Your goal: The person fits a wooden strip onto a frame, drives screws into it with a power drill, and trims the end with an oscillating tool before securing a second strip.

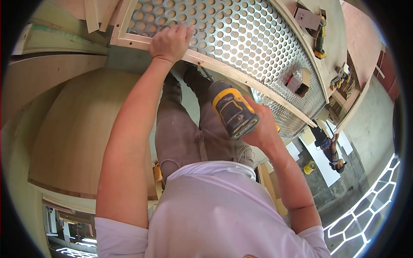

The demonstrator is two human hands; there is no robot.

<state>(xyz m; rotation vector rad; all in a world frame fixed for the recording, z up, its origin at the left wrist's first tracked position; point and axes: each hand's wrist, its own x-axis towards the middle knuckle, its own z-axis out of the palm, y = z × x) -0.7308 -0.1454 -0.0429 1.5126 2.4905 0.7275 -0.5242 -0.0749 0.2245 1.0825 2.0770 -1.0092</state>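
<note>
Fingers point(185, 32) of the left hand point(171, 43) curl over a wooden frame point(241, 78); the right hand point(263, 127) clamps its own around a drill point(232, 107).

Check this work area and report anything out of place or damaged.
An open cardboard box sits on the perforated metal panel, toward the picture's right. It looks a bit out of place, loose on the piece whose wooden rail the drill points at. No spill or damage stands out.
</note>
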